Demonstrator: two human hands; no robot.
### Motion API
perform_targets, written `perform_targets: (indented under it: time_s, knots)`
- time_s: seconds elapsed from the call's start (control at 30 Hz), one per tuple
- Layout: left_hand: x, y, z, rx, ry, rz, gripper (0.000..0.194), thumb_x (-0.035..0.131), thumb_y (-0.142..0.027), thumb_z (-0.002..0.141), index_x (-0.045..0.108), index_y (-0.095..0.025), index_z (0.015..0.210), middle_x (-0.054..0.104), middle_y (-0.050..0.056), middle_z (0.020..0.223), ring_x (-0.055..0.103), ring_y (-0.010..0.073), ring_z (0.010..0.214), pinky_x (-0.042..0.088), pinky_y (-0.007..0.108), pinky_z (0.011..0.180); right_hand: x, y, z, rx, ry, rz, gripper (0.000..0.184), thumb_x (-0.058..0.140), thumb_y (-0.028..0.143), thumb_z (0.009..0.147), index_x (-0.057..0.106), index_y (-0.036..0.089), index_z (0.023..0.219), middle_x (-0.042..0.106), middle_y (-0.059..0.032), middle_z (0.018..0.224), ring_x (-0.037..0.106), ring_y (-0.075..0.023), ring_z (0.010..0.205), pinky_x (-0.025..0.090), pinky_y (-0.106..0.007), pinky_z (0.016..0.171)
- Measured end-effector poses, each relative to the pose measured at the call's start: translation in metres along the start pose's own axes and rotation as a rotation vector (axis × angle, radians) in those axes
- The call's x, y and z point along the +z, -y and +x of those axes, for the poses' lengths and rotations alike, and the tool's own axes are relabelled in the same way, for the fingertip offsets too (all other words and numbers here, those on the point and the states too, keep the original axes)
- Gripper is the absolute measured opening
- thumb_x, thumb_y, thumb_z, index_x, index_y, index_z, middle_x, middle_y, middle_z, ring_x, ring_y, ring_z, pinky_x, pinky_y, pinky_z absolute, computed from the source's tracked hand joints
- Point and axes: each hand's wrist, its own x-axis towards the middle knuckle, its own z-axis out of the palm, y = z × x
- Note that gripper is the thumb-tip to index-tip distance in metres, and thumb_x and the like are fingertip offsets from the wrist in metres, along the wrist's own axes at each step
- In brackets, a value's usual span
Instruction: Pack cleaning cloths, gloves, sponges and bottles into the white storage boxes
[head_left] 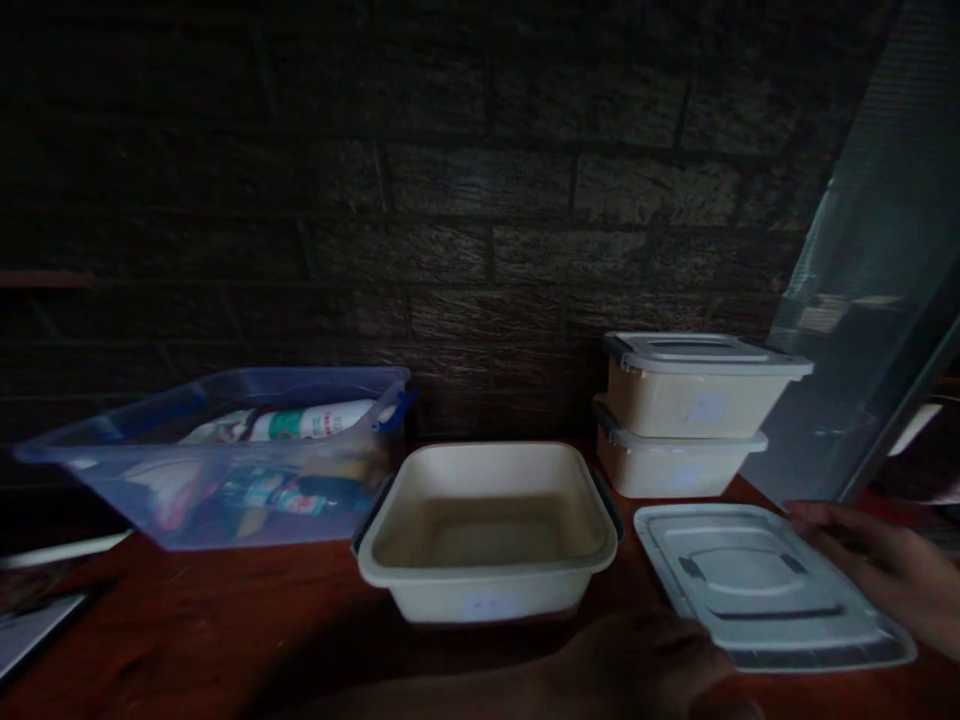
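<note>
A pale plastic lid (757, 572) with a raised oval panel lies at the right, low over the table. My right hand (889, 565) is at its right side, fingertips at the far right corner and fingers curled along the edge. From below, my left hand (652, 655) reaches across in shadow, its fingers closed at the lid's near left corner. An uncovered cream storage box (491, 590) with dark side handles stands left of the lid. Its inside looks bare, and a small label is on the front.
Two lidded cream boxes (697, 400) are stacked behind the lid. At the left, a clear bluish bin (247, 545) holds a white-and-green package (315, 420) and other packets. A dark brick wall (487, 250) rises behind the reddish-brown table (225, 610); a translucent panel (862, 300) stands at right.
</note>
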Motion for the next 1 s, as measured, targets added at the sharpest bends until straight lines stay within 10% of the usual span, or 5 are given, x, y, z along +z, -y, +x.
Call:
perform_targets:
  time_s: [0.2, 0.37, 0.6, 0.77, 1.0]
  knots:
    - [-0.115, -0.034, -0.062, -0.145, -0.195, -0.067, 0.028, 0.054, -0.024, 0.101, 0.064, -0.027, 0.126, 0.073, 0.002, 0.122, 0.069, 0.0153, 0.109, 0.055, 0.02, 0.091, 0.059, 0.122, 0.011, -0.011, 0.249, 0.334, 0.057, 0.058, 0.067, 0.087, 0.077, 0.021, 0.116, 0.078, -0.0167, 0.103, 0.075, -0.032, 0.08, 0.063, -0.04, 0.061]
    - [-0.172, 0.008, -0.139, -0.64, -0.568, 0.094, 0.026, 0.059, -0.019, 0.095, 0.072, -0.025, 0.117, 0.073, 0.005, 0.115, 0.068, 0.0223, 0.105, 0.053, 0.033, 0.091, 0.124, 0.185, 0.035, -0.149, 0.413, 0.422, 0.056, 0.061, 0.056, 0.093, 0.064, 0.025, 0.139, 0.071, -0.0112, 0.128, 0.067, -0.0353, 0.117, 0.058, -0.047, 0.095]
    - [-0.137, 0.078, -0.186, -0.883, -0.762, -0.47, 0.043, 0.06, -0.035, 0.094, 0.064, -0.025, 0.135, 0.066, 0.007, 0.137, 0.058, 0.0302, 0.127, 0.041, 0.042, 0.107, 0.165, 0.196, 0.053, -0.203, 0.457, 0.425, 0.051, 0.061, 0.041, 0.093, 0.063, 0.025, 0.141, 0.07, -0.0069, 0.132, 0.064, -0.0356, 0.123, 0.048, -0.052, 0.108]
    - [-0.115, 0.079, -0.195, -0.975, -0.956, -0.887, 0.054, 0.06, -0.035, 0.087, 0.061, -0.022, 0.14, 0.066, 0.007, 0.138, 0.057, 0.0354, 0.127, 0.039, 0.046, 0.108, 0.163, 0.196, 0.045, -0.064, 0.412, 0.53, 0.045, 0.063, 0.042, 0.092, 0.069, 0.024, 0.133, 0.072, -0.0072, 0.129, 0.067, -0.0331, 0.117, 0.052, -0.045, 0.103]
    - [-0.113, 0.058, -0.185, -1.048, -0.973, -0.905, 0.061, 0.062, -0.037, 0.081, 0.06, -0.028, 0.141, 0.062, 0.003, 0.144, 0.053, 0.0373, 0.133, 0.034, 0.049, 0.114, 0.152, 0.197, 0.035, 0.072, 0.423, 0.51, 0.051, 0.062, 0.043, 0.092, 0.064, 0.022, 0.138, 0.073, -0.0086, 0.125, 0.068, -0.0339, 0.115, 0.056, -0.043, 0.097]
